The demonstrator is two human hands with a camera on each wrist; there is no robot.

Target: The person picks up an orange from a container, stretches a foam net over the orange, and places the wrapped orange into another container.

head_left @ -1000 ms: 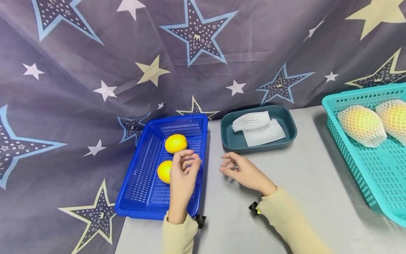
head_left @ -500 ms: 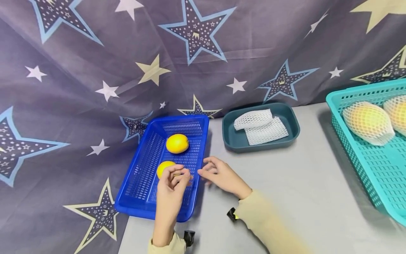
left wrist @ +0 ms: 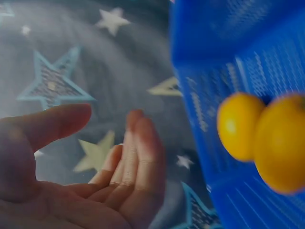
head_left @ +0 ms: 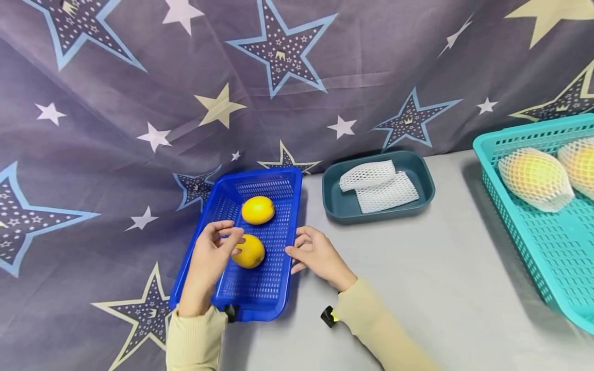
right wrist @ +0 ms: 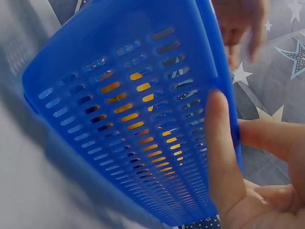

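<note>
A blue plastic basket [head_left: 295, 214] with slotted walls stands on the table at centre left. Two yellow oval fruits lie inside, the far fruit [head_left: 258, 210] and the near fruit [head_left: 251, 252]. My right hand [head_left: 322, 259] pinches the basket's right rim, with thumb and fingers on either side of the wall [right wrist: 114, 33] in the right wrist view. Over the basket's left side hangs my left hand [head_left: 210, 257], its fingers loosely bent around nothing. In the left wrist view the left hand [left wrist: 109, 191] is apart from the basket.
A dark teal tray [head_left: 328, 198] behind my right hand holds two white foam net sleeves [head_left: 387, 193]. At the right stands a turquoise basket [head_left: 557, 257] with fruits in foam nets [head_left: 535, 179]. A star-patterned cloth [head_left: 153, 62] hangs behind and to the left.
My left hand has moved left across the basket, uncovering more of the near fruit. My right hand has come left from near the tray to the blue basket's rim and taken hold.
</note>
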